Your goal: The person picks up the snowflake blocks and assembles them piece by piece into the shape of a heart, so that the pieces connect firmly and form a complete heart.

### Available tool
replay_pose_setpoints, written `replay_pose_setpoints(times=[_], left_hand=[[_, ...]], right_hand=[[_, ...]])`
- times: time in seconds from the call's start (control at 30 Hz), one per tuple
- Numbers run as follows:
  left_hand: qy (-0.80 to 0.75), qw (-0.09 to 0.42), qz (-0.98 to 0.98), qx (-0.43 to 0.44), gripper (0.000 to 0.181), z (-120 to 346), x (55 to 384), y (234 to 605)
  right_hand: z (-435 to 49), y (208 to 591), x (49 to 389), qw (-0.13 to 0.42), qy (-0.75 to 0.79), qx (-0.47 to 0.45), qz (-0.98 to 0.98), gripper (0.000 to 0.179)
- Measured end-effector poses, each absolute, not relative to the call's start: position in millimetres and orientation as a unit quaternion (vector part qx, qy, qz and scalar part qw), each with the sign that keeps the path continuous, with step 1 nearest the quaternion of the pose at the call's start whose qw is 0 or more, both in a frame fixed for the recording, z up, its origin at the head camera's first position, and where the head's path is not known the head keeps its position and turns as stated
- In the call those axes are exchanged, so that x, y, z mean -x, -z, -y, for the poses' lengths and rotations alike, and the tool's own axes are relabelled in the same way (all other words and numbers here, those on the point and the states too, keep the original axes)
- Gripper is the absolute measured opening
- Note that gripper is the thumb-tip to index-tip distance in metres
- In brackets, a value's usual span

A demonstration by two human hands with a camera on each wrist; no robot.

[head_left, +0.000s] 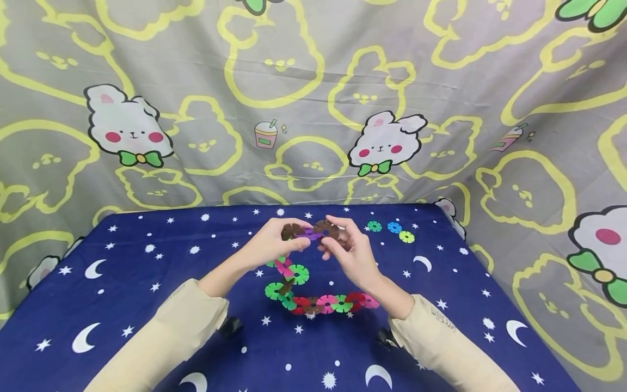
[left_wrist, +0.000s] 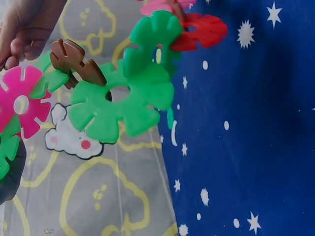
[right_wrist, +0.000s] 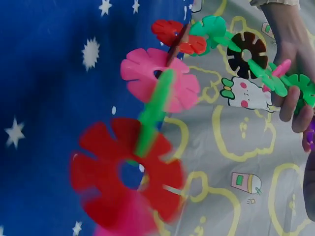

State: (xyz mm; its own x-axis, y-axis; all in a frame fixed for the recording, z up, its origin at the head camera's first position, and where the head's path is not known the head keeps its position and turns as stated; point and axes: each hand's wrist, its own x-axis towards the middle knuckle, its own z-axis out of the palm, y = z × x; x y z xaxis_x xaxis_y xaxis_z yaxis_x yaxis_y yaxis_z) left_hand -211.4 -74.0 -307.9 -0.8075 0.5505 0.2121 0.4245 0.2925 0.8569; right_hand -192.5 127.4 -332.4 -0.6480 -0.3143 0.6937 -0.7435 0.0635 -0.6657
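Note:
In the head view, my left hand (head_left: 274, 242) grips the upper end of a chain of slotted, flower-shaped plastic discs, near a brown disc (head_left: 292, 231) and a purple disc (head_left: 308, 233). My right hand (head_left: 354, 255) pinches another brown disc (head_left: 325, 228) against the purple one; whether they interlock cannot be told. The chain hangs below the hands, with a green disc (left_wrist: 120, 101) and a pink disc (left_wrist: 20, 104) large in the left wrist view. Closer to the right wrist camera are a blurred red disc (right_wrist: 98, 172) and a pink disc (right_wrist: 182, 93).
Beyond my right hand lie a loose green disc (head_left: 374, 226), a blue disc (head_left: 394, 227) and a yellow disc (head_left: 406, 237). A dark blue cloth (head_left: 161, 326) with white stars and moons covers the table. Behind it hangs a grey curtain (head_left: 303, 49) with rabbit prints.

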Motion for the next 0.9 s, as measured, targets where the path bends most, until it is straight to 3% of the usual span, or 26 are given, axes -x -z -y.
replay_pose_setpoints(times=[0.17, 0.37, 0.63, 0.9], left_hand=[[-0.540, 0.057, -0.786, -0.295, 0.044, 76, 209, 309], [-0.558, 0.063, -0.767, -0.312, 0.042, 75, 211, 310], [-0.589, 0.002, -0.739, -0.327, 0.035, 67, 208, 295], [-0.549, -0.030, -0.759, -0.350, 0.024, 54, 206, 296]], right_hand=[[-131, 324, 191, 0.151, -0.570, -0.375, 0.715, 0.042], [-131, 327, 192, 0.173, -0.589, -0.359, 0.703, 0.034], [-132, 329, 192, 0.190, -0.588, -0.318, 0.719, 0.028], [-126, 332, 190, 0.181, -0.599, -0.349, 0.697, 0.028]])
